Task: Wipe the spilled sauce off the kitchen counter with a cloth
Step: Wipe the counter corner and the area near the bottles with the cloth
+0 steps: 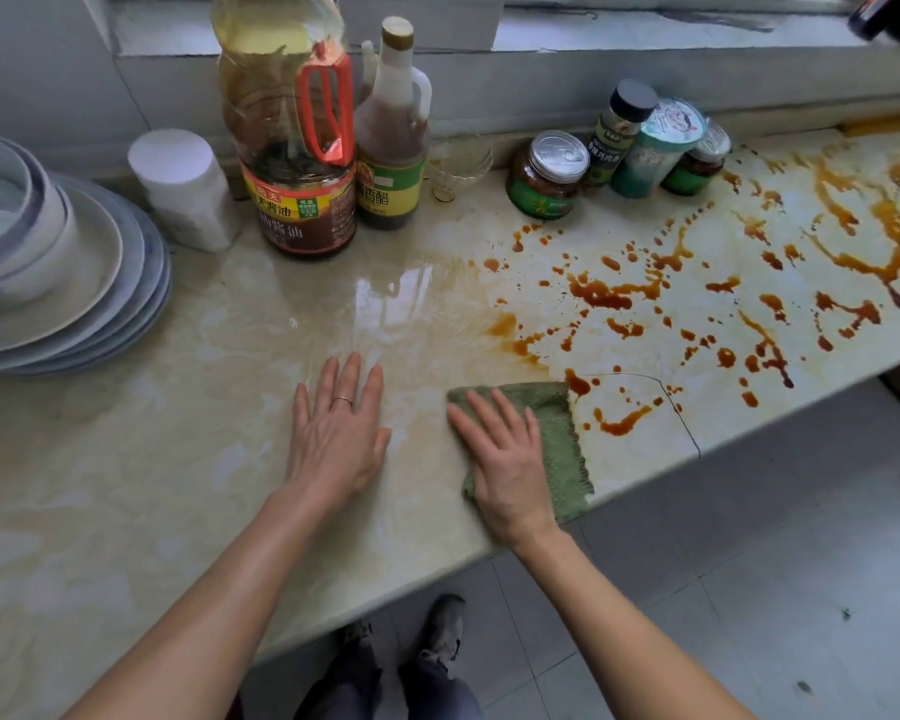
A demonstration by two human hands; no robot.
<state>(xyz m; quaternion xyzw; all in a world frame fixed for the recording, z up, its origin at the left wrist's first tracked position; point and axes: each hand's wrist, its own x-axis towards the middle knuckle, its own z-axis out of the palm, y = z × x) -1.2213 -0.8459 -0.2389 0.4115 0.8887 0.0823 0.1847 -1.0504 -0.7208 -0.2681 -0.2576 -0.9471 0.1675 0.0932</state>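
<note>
Brown sauce [609, 296] lies in splashes and streaks over the right half of the pale marble counter [126, 459]. A folded green cloth [557, 433] rests flat near the counter's front edge, its right corner touching the nearest drops. My right hand [505, 459] presses palm-down on the cloth with fingers spread. My left hand [336, 433] lies flat on the bare counter to the left of the cloth, holding nothing. The patch beyond my hands looks wet and smeared, with a faint orange film.
A stack of plates and bowls [48, 262] sits at the far left. A white canister [185, 189], a large soy sauce bottle [292, 148] and a vinegar bottle [393, 132] stand at the back. Several jars [546, 176] line the wall. A crack [681, 413] runs through the counter's edge.
</note>
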